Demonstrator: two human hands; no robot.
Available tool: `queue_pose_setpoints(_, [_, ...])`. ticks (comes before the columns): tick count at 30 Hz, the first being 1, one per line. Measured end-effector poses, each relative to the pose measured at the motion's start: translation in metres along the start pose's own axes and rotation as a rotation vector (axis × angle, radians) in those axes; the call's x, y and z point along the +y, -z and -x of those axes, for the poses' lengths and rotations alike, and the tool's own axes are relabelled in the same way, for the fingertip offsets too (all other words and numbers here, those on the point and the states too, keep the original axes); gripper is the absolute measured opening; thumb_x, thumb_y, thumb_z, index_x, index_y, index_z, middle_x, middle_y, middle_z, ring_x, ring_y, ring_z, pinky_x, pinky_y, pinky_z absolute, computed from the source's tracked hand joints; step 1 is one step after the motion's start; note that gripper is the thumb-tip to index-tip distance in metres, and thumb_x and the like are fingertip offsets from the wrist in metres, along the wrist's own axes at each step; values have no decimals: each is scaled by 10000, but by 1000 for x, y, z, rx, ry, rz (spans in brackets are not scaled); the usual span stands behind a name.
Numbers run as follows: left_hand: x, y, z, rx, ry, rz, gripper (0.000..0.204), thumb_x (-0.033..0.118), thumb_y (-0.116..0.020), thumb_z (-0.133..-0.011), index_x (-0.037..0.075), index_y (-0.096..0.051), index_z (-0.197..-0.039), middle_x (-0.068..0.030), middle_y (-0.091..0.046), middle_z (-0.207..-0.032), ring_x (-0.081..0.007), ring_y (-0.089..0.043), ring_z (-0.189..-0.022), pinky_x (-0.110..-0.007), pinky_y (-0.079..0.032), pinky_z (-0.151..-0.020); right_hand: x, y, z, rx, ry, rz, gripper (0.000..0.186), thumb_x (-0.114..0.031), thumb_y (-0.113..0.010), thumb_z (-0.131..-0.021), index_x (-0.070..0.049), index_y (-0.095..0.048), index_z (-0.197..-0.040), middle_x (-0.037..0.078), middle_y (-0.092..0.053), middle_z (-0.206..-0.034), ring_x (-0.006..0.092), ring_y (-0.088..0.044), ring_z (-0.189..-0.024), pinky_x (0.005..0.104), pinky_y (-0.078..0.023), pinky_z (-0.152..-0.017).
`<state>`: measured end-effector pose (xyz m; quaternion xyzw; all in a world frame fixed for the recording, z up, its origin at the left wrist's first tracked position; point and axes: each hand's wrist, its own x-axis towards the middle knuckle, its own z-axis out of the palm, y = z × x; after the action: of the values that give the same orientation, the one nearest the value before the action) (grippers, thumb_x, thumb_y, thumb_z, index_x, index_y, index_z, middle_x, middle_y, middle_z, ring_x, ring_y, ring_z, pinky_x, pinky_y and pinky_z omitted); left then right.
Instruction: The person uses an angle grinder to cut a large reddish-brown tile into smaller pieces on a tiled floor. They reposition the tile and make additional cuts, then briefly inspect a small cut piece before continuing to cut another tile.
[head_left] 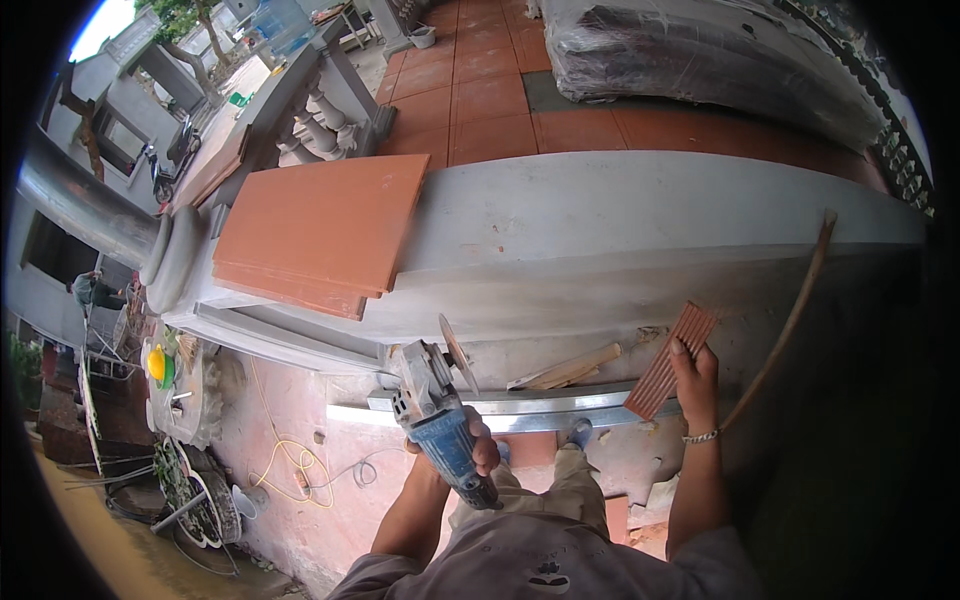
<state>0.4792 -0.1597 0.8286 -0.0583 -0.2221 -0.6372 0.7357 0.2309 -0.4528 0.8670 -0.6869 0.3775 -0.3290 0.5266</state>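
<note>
My left hand [484,446] is wrapped round the blue body of an angle grinder [447,440]. Its grey head points up and away from me, and a thin cutting disc [458,352] stands on edge at its right side. Whether the disc spins cannot be seen. Off to the right, my right hand [695,375] grips a narrow strip of reddish-brown tile [668,362] with its ridged face showing, thumb on top. The strip is held tilted, apart from the grinder.
Large orange tiles [320,225] lie stacked on the grey ledge [600,200]. Below it are metal bars [520,410], wood scraps [575,368] and a leaning stick [790,325]. A yellow cord [300,465] loops on the floor at left. A wrapped bundle [700,60] lies beyond; a person [92,290] is far left.
</note>
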Motion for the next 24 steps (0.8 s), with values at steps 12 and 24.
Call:
queue_pose_setpoints(12, [48,-5,83,-189,259,239,887,614,-807,-772,-18,-514,-1321,-232,-676,-1046,-362,-695,-893,-450,-504,-803,140,-108,263,482,-874,-509,115,-205,-631,-1027,-95,-634,-1060,12,-677,-848,132,-661,-652,284,-555,-513])
queue_pose_setpoints(24, [25,-16,114,-206,442,409,893,656,-722,-834,-22,-457,-1351,-216,-653,-1074,-352,-681,-912,-476,-485,-854,211,-124,385,570,-1153,-604,208,-298,-678,-1007,-96,-641,-1041,31,-688,-776,145,-636,-567,294,-526,-457])
